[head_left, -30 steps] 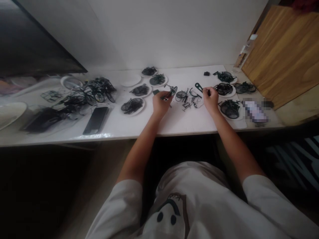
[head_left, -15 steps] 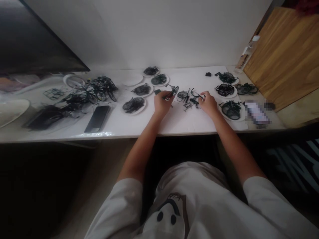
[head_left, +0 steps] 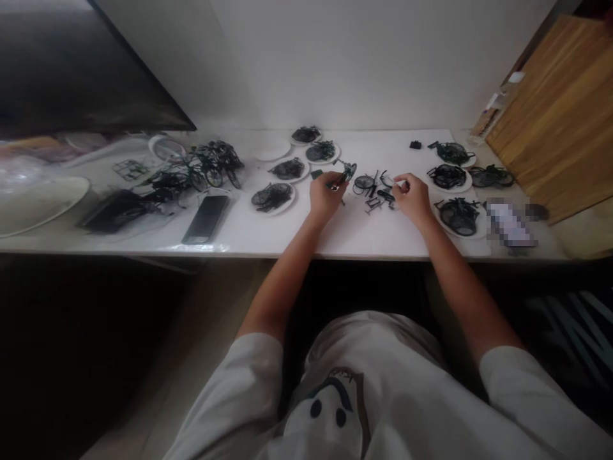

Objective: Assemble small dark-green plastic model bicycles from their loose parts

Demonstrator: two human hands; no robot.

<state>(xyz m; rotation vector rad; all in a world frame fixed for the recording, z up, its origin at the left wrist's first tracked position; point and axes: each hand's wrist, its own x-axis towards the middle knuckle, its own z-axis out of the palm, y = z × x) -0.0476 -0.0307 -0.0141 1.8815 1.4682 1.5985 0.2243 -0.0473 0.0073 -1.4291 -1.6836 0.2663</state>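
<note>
My left hand is closed around a partly built miniature bicycle, its small wheel sticking up past the fingertips. Just right of it, on the white table, lie a loose spoked wheel and several small dark bicycle parts. My right hand is at the right edge of these parts, thumb and fingers pinched together. Whatever is in that pinch is too small to make out. The two hands are apart, with the loose parts between them.
Plates of dark bicycle parts stand on the left and right. Further left are a phone and a cluster of miniature bicycles. A bottle leans by the wooden board. A small black piece lies at the back.
The whole view has shifted, so the table appears further right. My right hand's fingers have drawn together into a tighter pinch. My left hand keeps the miniature bicycle in nearly the same place.
</note>
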